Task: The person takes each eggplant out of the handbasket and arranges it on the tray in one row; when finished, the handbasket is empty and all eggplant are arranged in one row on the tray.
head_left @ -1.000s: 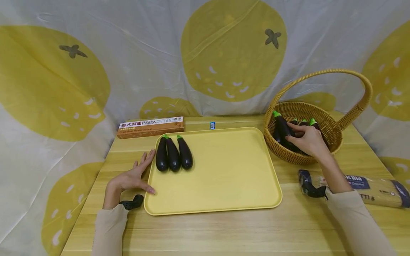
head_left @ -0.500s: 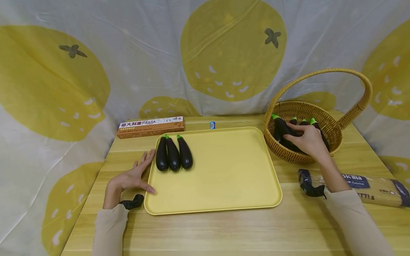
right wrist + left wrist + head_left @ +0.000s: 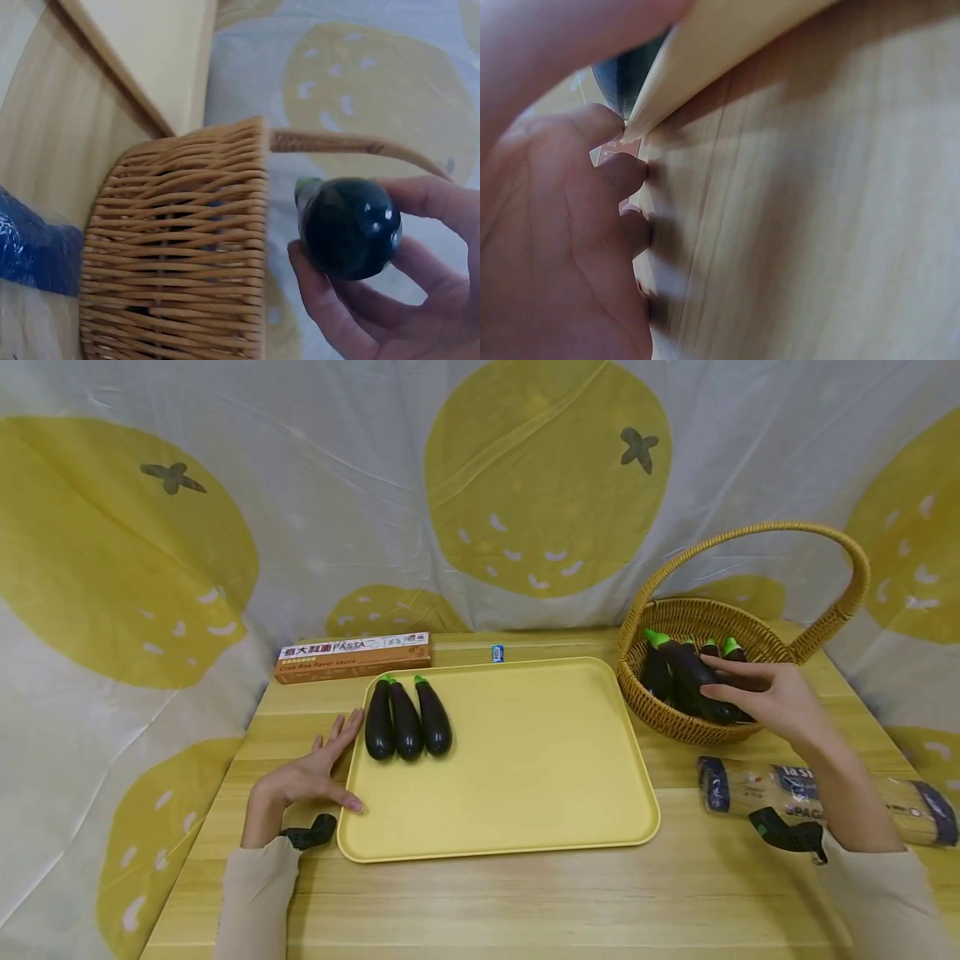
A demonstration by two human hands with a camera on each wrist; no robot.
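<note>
My right hand (image 3: 787,697) holds an eggplant (image 3: 693,681) between thumb and fingers over the wicker basket (image 3: 667,722); its green stem points to the back left. In the right wrist view that eggplant (image 3: 351,229) shows its round end, above the basket rim. Several more eggplants lie in the basket, partly hidden under the held one. At the left edge of the yellow tray (image 3: 525,777), my left hand (image 3: 307,777) rests with spread fingers, thumb on the rim. In the left wrist view its fingertips (image 3: 634,176) touch the table beside the tray. Three eggplants (image 3: 407,722) lie side by side in the tray's back left corner.
A pasta box (image 3: 352,658) lies behind the tray at the left, and a small blue packet (image 3: 497,653) sits near its back edge. A bag of spaghetti (image 3: 757,789) lies in front of the basket, partly under the right forearm. The basket's tall handle (image 3: 750,529) arches over it.
My right hand has drawn back to the right and toward me, raising the eggplant it grips from among the others in the basket. The left hand and tray have stayed in place.
</note>
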